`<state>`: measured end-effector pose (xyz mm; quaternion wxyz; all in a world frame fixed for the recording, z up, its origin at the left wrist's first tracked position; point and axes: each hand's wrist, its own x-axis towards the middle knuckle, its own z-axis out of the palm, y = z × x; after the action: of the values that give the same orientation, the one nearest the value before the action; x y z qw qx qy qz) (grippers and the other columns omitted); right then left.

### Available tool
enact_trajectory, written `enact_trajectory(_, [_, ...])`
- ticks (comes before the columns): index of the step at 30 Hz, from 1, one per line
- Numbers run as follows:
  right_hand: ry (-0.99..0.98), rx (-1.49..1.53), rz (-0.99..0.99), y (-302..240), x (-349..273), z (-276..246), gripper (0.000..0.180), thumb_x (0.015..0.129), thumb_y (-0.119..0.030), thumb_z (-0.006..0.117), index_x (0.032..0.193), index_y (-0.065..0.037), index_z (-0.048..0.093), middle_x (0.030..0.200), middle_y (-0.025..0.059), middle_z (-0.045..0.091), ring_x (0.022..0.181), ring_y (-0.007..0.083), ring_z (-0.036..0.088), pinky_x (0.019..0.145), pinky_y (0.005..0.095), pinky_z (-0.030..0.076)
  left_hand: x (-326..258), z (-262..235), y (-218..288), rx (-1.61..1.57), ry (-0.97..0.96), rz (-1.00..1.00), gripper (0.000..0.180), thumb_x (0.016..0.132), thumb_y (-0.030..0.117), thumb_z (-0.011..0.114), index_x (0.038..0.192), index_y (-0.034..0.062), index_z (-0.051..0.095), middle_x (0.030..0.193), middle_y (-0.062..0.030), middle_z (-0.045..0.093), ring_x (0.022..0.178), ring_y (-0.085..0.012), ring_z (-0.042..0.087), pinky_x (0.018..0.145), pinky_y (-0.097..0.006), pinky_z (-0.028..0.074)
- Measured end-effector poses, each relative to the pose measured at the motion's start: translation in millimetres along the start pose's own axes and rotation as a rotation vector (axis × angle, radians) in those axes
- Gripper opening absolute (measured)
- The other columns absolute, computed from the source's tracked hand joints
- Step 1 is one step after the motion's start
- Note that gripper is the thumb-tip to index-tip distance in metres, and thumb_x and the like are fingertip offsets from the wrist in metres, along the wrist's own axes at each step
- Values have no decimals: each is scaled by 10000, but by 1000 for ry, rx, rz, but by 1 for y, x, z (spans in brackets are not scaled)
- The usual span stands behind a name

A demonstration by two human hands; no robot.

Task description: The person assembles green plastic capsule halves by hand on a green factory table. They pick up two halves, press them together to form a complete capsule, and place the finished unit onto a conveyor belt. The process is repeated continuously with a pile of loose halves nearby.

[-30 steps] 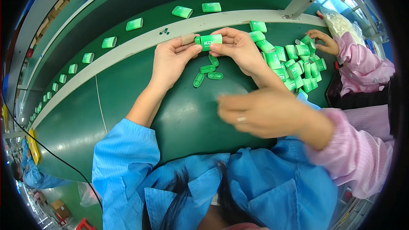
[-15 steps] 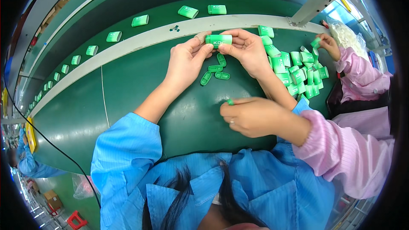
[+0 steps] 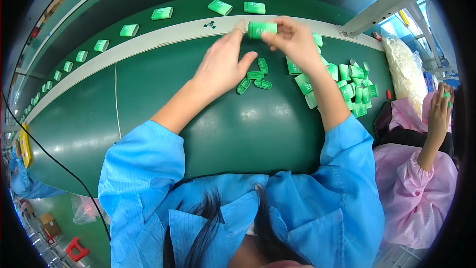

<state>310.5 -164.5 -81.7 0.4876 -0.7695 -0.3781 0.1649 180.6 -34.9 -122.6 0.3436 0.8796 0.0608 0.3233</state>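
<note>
Both hands up at 12 o'clock: right hand (image 3: pixel 292 42) and left hand (image 3: pixel 223 64) pinch one green box (image 3: pixel 263 29) over the grey rail (image 3: pixel 163 37). Loose caps (image 3: pixel 255 75) sit just below, box pile (image 3: pixel 342 82) at 2 o'clock, bare green mat (image 3: pixel 148 99) leftward.

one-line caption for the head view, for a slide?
Both hands, left hand and right hand, hold a small green case above the green workbench, beside loose green cases.

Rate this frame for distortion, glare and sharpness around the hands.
Head view: strong fisheye, the pale belt edge bows and black corners frame the circle; lighting even with soft sheen on the green table, no harsh glare; left hand, right hand and the green case between them look reasonably sharp.
</note>
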Motion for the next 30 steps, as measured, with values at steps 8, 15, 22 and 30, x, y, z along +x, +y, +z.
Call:
enact_trajectory(8, [234, 159, 279, 59, 101, -43, 382, 807, -124, 661, 1126, 58, 553, 928, 90, 614, 726, 127, 608, 688, 228, 513, -14, -31, 30, 294, -592, -44, 349, 687, 265, 750, 877, 9, 608, 875, -158, 598, 803, -330, 617, 714, -397, 505])
enact_trajectory(15, [170, -559, 204, 40, 58, -104, 401, 807, -302, 666, 1068, 0, 620, 868, 109, 657, 751, 180, 643, 663, 287, 514, -7, -16, 15, 116, -401, 74, 203, 757, 132, 677, 920, 35, 606, 804, -132, 613, 725, -292, 621, 651, -383, 502])
enact_trajectory(22, [215, -1015, 180, 53, -1, -104, 413, 755, -375, 708, 806, 14, 580, 713, 131, 601, 622, 267, 581, 620, 365, 469, 3, -1, 6, -184, -336, -60, 207, 753, 100, 687, 933, 35, 607, 724, -69, 594, 612, -127, 555, 594, -253, 472])
enact_trajectory(30, [104, 79, -55, 7, -12, -9, 304, 742, -125, 723, 966, -10, 552, 857, 88, 639, 667, 91, 606, 575, 238, 460, 8, 7, -20, -726, -318, -441, 220, 767, 75, 693, 962, 21, 606, 813, 5, 608, 693, -62, 556, 644, -218, 459])
